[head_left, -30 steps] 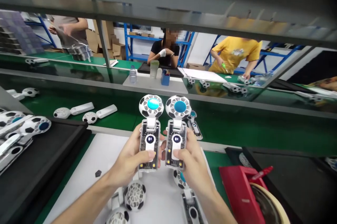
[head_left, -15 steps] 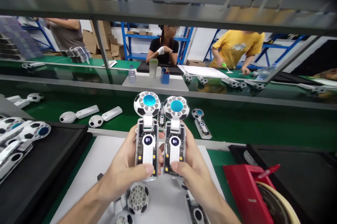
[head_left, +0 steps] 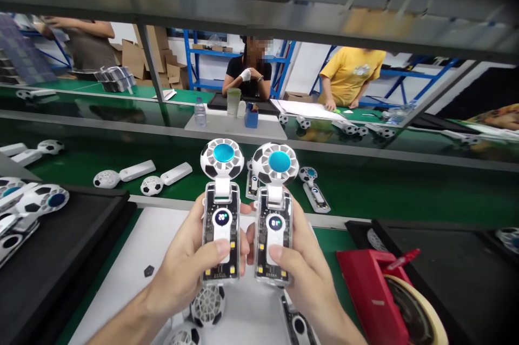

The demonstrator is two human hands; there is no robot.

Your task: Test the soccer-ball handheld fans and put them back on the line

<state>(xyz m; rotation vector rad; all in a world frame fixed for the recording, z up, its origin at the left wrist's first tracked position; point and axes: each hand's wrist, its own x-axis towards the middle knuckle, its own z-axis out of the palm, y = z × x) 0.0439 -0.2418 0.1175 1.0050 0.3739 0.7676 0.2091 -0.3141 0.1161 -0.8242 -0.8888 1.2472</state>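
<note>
My left hand is wrapped round a handheld fan with a clear-fronted body and a soccer-ball head with a blue centre. Its lit round display seems to read 20, and my thumb presses on the white strip below. A matching handheld fan is in my right hand, thumb on its strip, its display showing 01. Both fans stand upright side by side, a small gap between them. Beneath my hands, on a white sheet, lie more soccer-ball fans, partly hidden.
Several fans lie on the green conveyor ahead. A black tray with stacked fans stands at left. A red tape dispenser and another black tray are at right. Co-workers sit or stand across the line, beneath an overhead shelf.
The left fan's display has gone from 01 to 20. Both thumbs have slid slightly up, and the fans are a little farther apart. Fans on the conveyor have shifted slightly right.
</note>
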